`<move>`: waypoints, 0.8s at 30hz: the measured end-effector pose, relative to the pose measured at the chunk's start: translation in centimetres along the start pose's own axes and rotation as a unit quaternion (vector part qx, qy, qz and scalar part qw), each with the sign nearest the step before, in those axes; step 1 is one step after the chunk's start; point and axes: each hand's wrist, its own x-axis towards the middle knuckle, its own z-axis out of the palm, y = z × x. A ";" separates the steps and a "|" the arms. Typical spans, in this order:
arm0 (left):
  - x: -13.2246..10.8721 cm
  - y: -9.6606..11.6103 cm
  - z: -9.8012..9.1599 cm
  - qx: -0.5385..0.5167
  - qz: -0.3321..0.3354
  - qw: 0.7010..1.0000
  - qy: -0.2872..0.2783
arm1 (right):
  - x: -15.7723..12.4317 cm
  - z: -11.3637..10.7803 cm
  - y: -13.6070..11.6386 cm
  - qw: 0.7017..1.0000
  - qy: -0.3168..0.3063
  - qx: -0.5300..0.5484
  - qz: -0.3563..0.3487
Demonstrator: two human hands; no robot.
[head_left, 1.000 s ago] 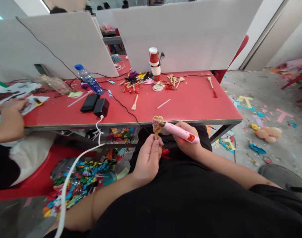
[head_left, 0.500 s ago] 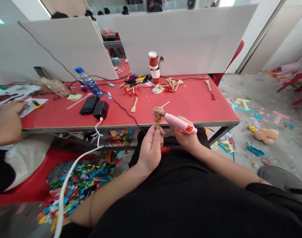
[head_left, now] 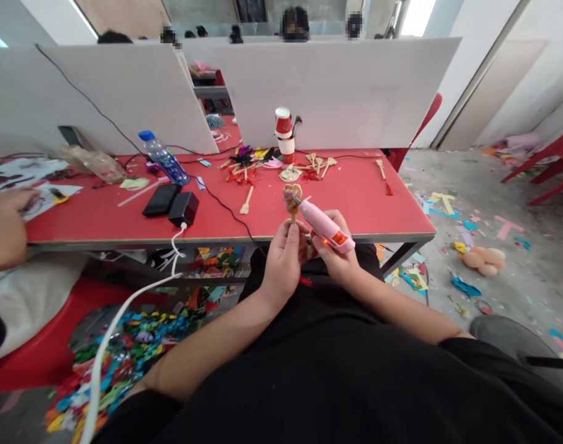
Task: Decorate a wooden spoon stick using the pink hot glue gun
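Observation:
My left hand [head_left: 283, 262] is closed round the handle of a small wooden stick with a wide, lobed head [head_left: 291, 196]. That head is brownish, with a pale pinkish patch on its face. A red tassel [head_left: 305, 282] hangs below my hands. In my right hand [head_left: 339, 256] is a pink glue gun [head_left: 322, 223], its orange trigger part and a small lit red light showing. The metal nozzle [head_left: 298, 201] points up and left and meets the head's face, or nearly so. Some fingers of the right hand are hidden behind the glue gun.
On the red table [head_left: 216, 217] are similar wooden sticks [head_left: 246, 200], stacked paper cups [head_left: 285, 135], a small dish [head_left: 290, 175], a bottle [head_left: 163, 157] and a black adapter [head_left: 184, 209] with a white cable. Another person's arm [head_left: 6, 228] rests at left. Scraps litter the floor.
The camera view has tilted and shifted slightly. The glue gun is tipped more steeply, with its nozzle still at the stick's head. Both hands keep their holds.

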 end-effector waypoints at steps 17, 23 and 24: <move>-0.7 -2.4 -2.5 0.069 0.053 0.996 -0.014 | -0.9 -0.1 1.9 0.999 0.010 -0.038 -0.012; -1.0 -2.3 -2.5 0.086 0.037 0.995 -0.015 | -0.1 -1.1 2.8 0.992 0.046 -0.102 -0.053; -1.0 -2.3 -2.4 0.087 0.034 0.995 -0.016 | 0.0 -1.3 2.8 0.989 0.051 -0.119 -0.069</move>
